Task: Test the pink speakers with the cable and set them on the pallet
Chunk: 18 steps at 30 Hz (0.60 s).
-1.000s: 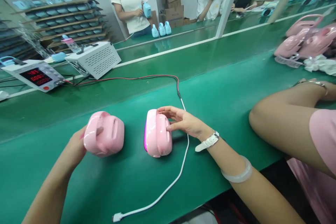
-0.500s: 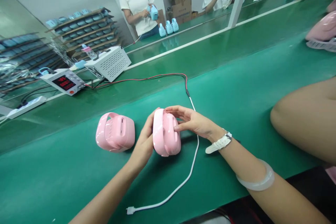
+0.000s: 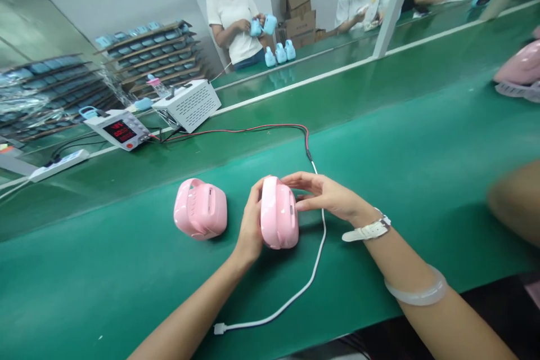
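A pink portable speaker (image 3: 278, 225) with a broad carry handle is held upright just over the green table. My left hand (image 3: 252, 228) is closed round its left side, with the fingers partly hidden behind it. My right hand (image 3: 323, 194) grips its upper right edge, thumb beside a small dark port and fingers along the far side. Left of my hands a second pink speaker (image 3: 202, 208) rests on the table, its slotted panel showing. A white cable (image 3: 310, 281) runs beneath my right hand and ends in a plug (image 3: 220, 328) near the front edge.
A power supply with a red display (image 3: 122, 129) and a grey vented box (image 3: 189, 107) stand at the back left. Red and black leads (image 3: 253, 127) join the white cable. Across the bench, co-workers handle blue devices. Someone's limb (image 3: 514, 202) is at the right.
The view has shifted slightly, so things sit further right. My right thumb has slid off the panel, exposing the dark port. The limb at the right has drawn away.
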Tool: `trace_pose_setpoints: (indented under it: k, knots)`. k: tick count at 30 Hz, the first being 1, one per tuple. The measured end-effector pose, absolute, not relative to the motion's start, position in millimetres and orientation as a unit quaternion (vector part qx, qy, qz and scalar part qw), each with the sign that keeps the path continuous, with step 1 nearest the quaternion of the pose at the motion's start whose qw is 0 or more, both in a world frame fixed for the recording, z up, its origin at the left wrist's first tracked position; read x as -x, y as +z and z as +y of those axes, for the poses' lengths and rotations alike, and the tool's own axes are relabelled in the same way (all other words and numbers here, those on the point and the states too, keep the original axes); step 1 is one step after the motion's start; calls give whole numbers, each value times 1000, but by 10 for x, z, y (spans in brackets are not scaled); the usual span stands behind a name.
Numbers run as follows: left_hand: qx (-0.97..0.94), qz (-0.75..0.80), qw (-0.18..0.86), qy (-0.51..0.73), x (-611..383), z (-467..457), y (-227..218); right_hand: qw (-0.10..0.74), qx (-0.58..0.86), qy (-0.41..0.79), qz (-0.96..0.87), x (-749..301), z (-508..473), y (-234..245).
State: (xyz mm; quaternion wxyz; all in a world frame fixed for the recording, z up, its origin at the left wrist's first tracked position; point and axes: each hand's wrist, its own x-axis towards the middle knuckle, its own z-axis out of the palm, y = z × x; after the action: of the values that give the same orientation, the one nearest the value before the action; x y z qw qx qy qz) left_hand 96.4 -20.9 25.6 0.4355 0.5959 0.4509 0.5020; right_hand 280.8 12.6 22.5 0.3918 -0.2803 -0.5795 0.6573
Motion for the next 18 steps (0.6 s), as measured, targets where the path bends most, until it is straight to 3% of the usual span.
trace_pose_setpoints:
  k: [7, 13, 18]
  knots:
    - [-535, 437, 524, 498, -1028, -184, 266, 389, 429, 522, -626, -2800, -11, 282]
    - [-525, 426, 526, 516, -1067, -138, 208, 347, 476, 571, -572, -2711, -99, 363]
    - [-548, 422, 480, 539, -1099, -143, 129, 225, 552, 534, -600, -2983, -77, 540]
